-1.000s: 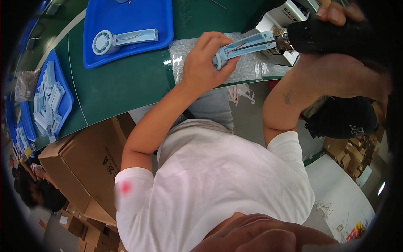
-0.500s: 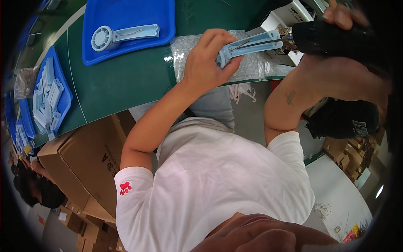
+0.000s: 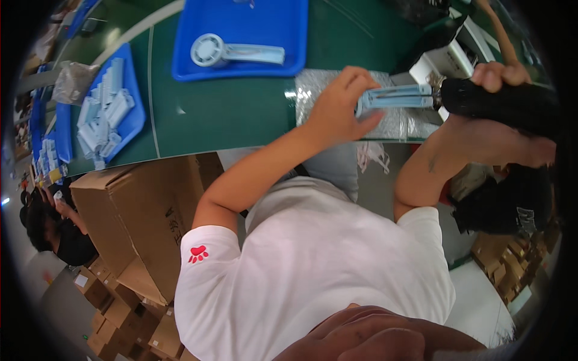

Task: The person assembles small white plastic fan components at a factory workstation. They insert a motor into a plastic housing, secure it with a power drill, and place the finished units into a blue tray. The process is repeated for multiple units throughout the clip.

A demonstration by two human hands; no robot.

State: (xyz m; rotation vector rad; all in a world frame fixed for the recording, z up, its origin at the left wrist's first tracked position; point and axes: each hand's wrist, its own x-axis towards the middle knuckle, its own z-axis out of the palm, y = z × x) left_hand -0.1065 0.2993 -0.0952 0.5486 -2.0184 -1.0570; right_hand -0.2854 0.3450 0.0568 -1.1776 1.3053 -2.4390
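We have a light-blue handheld fan body (image 3: 400,96) held out over the near edge of the green desk (image 3: 205,117), above the sheet of bubble wrap (image 3: 412,125). Our left hand (image 3: 342,111) has its grip clamped round the fan-head end, leaving the long handle free with its open channel in view. Our right hand (image 3: 498,77) has its fingers wrapped over a black cylindrical tool (image 3: 490,102), whose tip is at the handle's far end; we cannot tell whether the two touch.

To do this well, we should pinch the head end firmly, since the handle reaches out unsupported and any push at its far end would likely twist it in our fingers. Lowering it onto the bubble wrap would probably steady it and spare the finish. We want the tool in line with the handle, with light pressure, as a thin plastic wall may mark or crack. The thin lines inside the channel are too blurred to identify; if they are wires, they should lie clear of the tip. The white box (image 3: 460,63) stands close behind, so we need to mind it with our knuckles. A second fan body (image 3: 256,54) lies well apart in the blue tray (image 3: 259,24).
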